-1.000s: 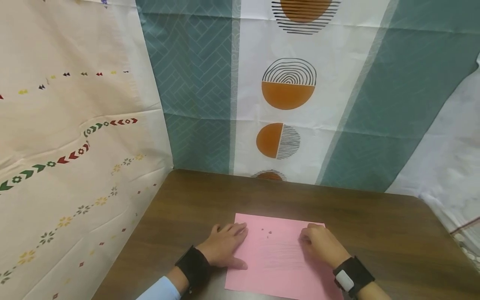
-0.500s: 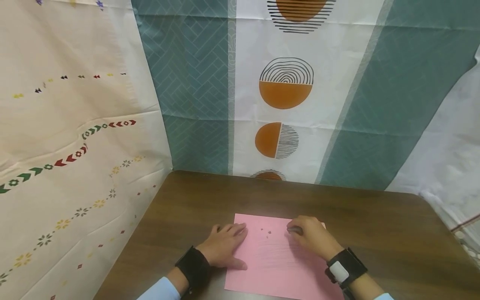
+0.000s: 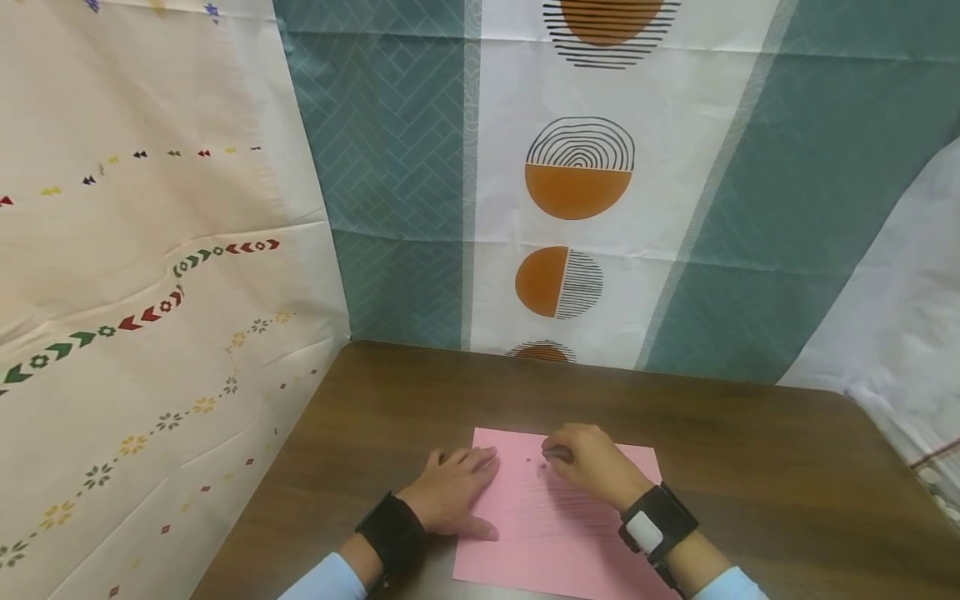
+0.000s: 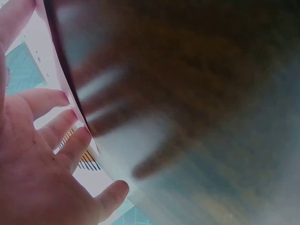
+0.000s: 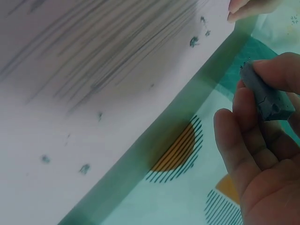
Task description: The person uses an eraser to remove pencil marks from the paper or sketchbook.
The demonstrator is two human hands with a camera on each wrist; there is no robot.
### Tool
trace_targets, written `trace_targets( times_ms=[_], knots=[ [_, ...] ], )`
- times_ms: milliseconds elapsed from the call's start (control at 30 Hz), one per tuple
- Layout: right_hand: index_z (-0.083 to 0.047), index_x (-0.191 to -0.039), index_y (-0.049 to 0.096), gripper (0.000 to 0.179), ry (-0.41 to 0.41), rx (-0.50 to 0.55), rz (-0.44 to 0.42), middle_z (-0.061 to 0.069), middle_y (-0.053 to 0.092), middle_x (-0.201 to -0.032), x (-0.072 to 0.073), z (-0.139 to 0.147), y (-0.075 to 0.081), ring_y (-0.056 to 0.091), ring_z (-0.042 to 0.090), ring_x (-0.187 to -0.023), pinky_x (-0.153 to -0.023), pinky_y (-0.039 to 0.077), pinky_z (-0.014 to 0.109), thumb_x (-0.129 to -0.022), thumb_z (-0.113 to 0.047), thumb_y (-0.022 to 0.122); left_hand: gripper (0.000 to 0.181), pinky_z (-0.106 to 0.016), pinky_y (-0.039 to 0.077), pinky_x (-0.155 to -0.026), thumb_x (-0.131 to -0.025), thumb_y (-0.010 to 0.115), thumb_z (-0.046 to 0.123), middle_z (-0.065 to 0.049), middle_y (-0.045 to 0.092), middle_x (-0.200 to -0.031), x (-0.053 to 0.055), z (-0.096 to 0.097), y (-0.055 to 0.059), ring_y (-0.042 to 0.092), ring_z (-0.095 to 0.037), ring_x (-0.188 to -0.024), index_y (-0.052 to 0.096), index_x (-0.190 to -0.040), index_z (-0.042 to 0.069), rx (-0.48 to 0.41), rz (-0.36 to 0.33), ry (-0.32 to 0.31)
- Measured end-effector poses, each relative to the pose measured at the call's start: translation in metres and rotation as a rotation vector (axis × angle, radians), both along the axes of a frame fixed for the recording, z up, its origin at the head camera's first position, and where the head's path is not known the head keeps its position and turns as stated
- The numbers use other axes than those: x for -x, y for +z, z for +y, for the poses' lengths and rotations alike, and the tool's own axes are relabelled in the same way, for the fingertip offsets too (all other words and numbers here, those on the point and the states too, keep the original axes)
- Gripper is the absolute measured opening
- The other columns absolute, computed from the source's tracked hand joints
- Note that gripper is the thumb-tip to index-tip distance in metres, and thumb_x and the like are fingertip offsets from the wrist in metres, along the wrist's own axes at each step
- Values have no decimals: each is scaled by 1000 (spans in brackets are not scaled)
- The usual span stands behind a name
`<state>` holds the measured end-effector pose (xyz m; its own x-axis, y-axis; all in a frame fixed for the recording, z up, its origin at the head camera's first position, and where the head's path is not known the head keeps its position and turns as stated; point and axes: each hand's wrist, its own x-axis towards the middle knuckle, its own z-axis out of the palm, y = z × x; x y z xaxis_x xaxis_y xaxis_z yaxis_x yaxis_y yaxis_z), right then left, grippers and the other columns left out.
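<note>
Here the right hand point(image 3: 596, 467) pinches a part-hidden grey block point(image 3: 558, 453), the left hand point(image 3: 452, 492) spread partly on pink paper point(image 3: 517, 562).

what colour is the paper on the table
The paper is pink, clearest in the head view.

On the worktop point(image 3: 795, 475), a hand can pass right of the pink sheet point(image 3: 517, 562) and along the strip beyond its far edge. The far patterned curtain point(image 3: 397, 183) and the left printed cloth point(image 3: 247, 308) wall off those edges. Across the sheet, the person's left grip point(image 3: 450, 492) and right grip point(image 3: 596, 468) leave only a narrow gap, with dark crumbs point(image 3: 543, 466) in it; the sheet's near part offers open room.
</note>
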<state>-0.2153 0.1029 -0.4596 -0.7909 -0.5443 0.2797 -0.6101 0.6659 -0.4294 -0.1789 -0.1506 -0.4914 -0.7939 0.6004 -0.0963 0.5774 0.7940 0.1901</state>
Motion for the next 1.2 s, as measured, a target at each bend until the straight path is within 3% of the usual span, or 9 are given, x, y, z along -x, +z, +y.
trace_targets(
  times_ms=[300,600,967,1200],
  knots=[
    [-13,-88,70,14,74,-22,-56,-6,65,-84,4,-21,-11,57,7,-82,-74,52,32,-75,-9,73,94,-65,26,-95,-71,57,73,-2,30,-148,2,-2,-4,27,-23,-130,37,-143,15,-17,28,-12],
    [-13,-83,70,15,164,-88,21,-5,66,-80,1,-43,-29,58,6,-79,-74,52,32,-72,-3,71,94,-65,28,-93,-71,57,73,-3,31,-148,2,-3,-5,28,-24,-129,38,-142,14,-30,46,-27],
    [-15,-69,66,17,106,-211,130,-8,50,-64,-6,-41,-30,50,5,-61,-57,49,26,-68,1,69,93,-65,28,-92,-72,56,72,-3,32,-147,-1,-5,-3,28,-23,-129,38,-142,14,-26,53,-31],
    [-19,-65,60,22,7,-182,133,-12,39,-61,-14,-16,-32,38,3,-54,-50,41,24,-67,-1,70,93,-65,27,-94,-73,57,71,-4,31,-148,-1,-4,1,28,-24,-129,37,-142,12,-10,29,-23]
  ],
)
